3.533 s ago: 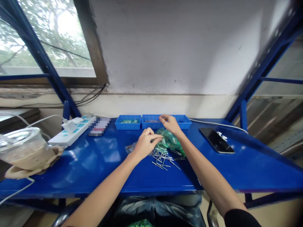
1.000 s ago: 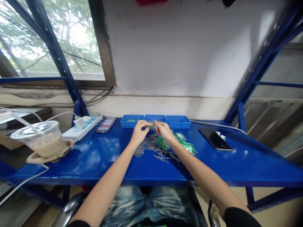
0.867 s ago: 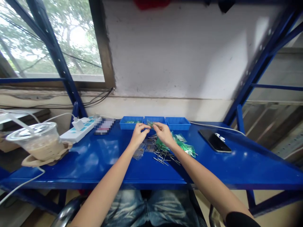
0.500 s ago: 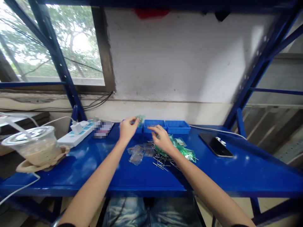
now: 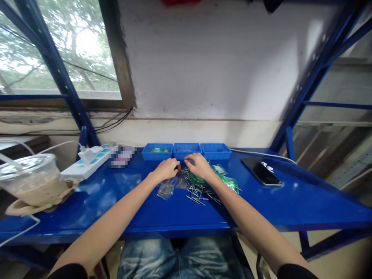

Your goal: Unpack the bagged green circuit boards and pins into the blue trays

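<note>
My left hand [image 5: 167, 169] is over the clear packets [image 5: 166, 189], its fingers curled down; what they grip, if anything, is too small to name. Close beside it, my right hand [image 5: 199, 166] has thumb and fingertips drawn together above the pile, and I cannot make out anything between them. Loose metal rods [image 5: 197, 195] and green plastic bags [image 5: 229, 182] lie below and right of that hand. Behind the hands stand three blue bins: the left bin [image 5: 157, 156] holds green packets, the middle bin [image 5: 187, 155] holds small thin pieces, and the right bin [image 5: 216, 155] shows nothing inside.
A phone [image 5: 263, 171] with white earphones [image 5: 267, 167] lies on the right of the blue table [image 5: 162, 221]. At the left are a drink cup [image 5: 37, 184] in a cardboard holder, a power strip [image 5: 87, 164] and a blurred-out item. Blue uprights flank the table.
My left hand has come down from the left bin to the packets, and the green packet it held is gone from its fingers. My right hand stays over the pile. The view has shifted slightly.
</note>
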`<state>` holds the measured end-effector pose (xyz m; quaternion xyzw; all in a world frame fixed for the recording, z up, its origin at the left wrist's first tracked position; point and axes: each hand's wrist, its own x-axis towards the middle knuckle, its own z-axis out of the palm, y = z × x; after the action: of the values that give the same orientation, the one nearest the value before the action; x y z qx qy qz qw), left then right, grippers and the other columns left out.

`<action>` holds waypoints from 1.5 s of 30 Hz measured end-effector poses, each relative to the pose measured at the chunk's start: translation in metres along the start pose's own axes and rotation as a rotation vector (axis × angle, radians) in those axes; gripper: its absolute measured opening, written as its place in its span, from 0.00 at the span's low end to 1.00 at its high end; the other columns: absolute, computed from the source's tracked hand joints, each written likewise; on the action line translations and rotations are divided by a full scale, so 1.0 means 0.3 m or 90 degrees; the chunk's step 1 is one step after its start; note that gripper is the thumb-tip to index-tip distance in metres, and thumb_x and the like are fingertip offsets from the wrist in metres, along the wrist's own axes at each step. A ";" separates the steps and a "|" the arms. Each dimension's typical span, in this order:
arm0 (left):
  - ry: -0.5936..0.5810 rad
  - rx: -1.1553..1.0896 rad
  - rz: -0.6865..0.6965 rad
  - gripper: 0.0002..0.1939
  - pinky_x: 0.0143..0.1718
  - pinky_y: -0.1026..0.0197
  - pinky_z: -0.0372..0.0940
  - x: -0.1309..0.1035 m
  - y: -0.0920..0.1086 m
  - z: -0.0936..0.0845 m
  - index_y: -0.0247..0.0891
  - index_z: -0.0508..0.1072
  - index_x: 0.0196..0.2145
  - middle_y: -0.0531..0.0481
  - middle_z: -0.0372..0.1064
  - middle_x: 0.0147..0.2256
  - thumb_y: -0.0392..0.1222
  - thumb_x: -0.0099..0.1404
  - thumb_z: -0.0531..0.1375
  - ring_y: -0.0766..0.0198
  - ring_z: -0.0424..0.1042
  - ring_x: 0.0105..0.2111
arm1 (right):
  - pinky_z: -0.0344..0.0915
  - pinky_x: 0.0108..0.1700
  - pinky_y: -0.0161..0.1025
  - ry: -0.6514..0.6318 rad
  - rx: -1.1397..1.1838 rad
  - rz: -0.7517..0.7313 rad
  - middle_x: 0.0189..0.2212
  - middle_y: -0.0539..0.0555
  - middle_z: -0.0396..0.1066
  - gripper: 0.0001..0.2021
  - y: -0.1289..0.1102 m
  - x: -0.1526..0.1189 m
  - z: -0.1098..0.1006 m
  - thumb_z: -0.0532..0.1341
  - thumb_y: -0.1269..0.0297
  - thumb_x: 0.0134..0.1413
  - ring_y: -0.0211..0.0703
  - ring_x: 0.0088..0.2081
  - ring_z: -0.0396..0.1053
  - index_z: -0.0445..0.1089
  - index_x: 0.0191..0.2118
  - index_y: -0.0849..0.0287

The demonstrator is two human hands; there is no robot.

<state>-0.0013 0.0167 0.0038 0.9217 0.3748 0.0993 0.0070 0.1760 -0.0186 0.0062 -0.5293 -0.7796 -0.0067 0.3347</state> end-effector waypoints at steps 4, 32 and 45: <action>0.047 0.000 -0.021 0.08 0.40 0.57 0.60 -0.022 -0.016 0.006 0.40 0.67 0.32 0.47 0.68 0.37 0.36 0.62 0.49 0.57 0.64 0.41 | 0.56 0.41 0.37 -0.041 0.004 -0.033 0.28 0.52 0.69 0.09 -0.003 -0.006 0.015 0.57 0.64 0.56 0.40 0.34 0.62 0.72 0.39 0.58; 0.085 -0.125 -0.085 0.12 0.37 0.60 0.60 0.018 0.050 0.002 0.42 0.74 0.35 0.47 0.72 0.36 0.49 0.57 0.58 0.54 0.69 0.39 | 0.60 0.35 0.36 0.443 -0.035 -0.049 0.26 0.52 0.64 0.10 0.022 -0.002 -0.175 0.51 0.63 0.60 0.38 0.30 0.62 0.65 0.31 0.58; 0.064 -0.128 -0.115 0.09 0.42 0.54 0.59 0.023 0.072 0.025 0.45 0.74 0.36 0.47 0.71 0.39 0.46 0.59 0.56 0.51 0.67 0.42 | 0.60 0.33 0.37 0.641 -0.087 -0.020 0.25 0.52 0.63 0.11 0.085 0.022 -0.207 0.48 0.62 0.62 0.36 0.27 0.61 0.65 0.33 0.58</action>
<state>0.0198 0.0064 -0.0006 0.8728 0.4441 0.1815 0.0896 0.2277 -0.0246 0.0490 -0.4696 -0.5272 -0.3166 0.6335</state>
